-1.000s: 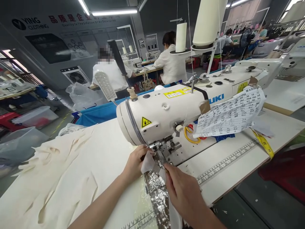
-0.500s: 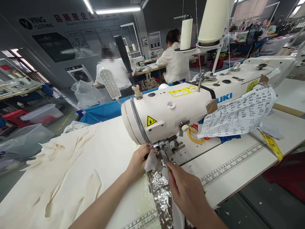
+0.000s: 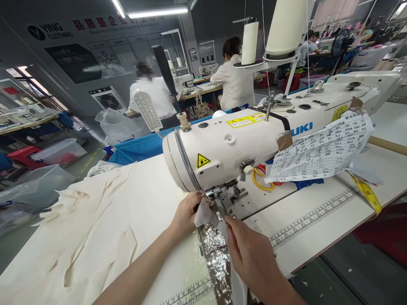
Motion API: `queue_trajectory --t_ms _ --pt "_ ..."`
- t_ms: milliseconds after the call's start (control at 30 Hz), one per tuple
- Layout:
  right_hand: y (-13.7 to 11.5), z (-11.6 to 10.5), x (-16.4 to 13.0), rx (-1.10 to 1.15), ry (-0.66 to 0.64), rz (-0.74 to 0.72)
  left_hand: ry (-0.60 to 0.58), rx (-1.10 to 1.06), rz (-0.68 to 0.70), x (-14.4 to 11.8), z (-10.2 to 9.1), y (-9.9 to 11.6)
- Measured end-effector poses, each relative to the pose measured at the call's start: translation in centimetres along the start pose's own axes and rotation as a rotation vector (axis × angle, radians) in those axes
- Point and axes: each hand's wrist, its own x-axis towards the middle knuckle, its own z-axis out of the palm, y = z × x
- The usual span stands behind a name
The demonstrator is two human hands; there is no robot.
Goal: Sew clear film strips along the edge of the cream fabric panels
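Note:
My left hand [image 3: 186, 216] is closed at the needle area of a white sewing machine [image 3: 219, 148], its fingertips pinching a piece of white fabric [image 3: 203, 214]. Just to the right, my right hand [image 3: 251, 254] is also closed, thumb and forefinger together beside a small metal part [image 3: 219, 216]. What those fingers grip is too small and partly covered to make out. Shiny clear tape over a brown strip [image 3: 218, 258] runs from the needle area toward me. A white fabric strip [image 3: 238, 286] hangs down along the inner side of my right hand.
Cream fabric pieces [image 3: 82, 237] lie heaped on the table at left. Handwritten paper [image 3: 321, 148] is taped to the machine arm, above a yellow measuring tape [image 3: 367, 195]. Yellow-handled scissors [image 3: 262, 182] lie behind the needle. Thread cones [image 3: 249, 42] stand above; two people work beyond.
The whole view has shifted very slightly. Both hands stay at the needle area in nearly the same pose, and the fabric hardly moves.

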Motion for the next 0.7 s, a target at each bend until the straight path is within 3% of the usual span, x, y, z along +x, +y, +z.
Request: queue_trajectory --t_ms 400,700 --pt "-0.25 0.01 0.48 -0.046 -0.001 -0.013 -0.032 0.017 -0.027 -0.17 0.16 -0.13" --pt "-0.33 0.14 0.49 -0.081 0.034 -0.037 -0.037 0.197 -0.052 -0.36 0.92 -0.2"
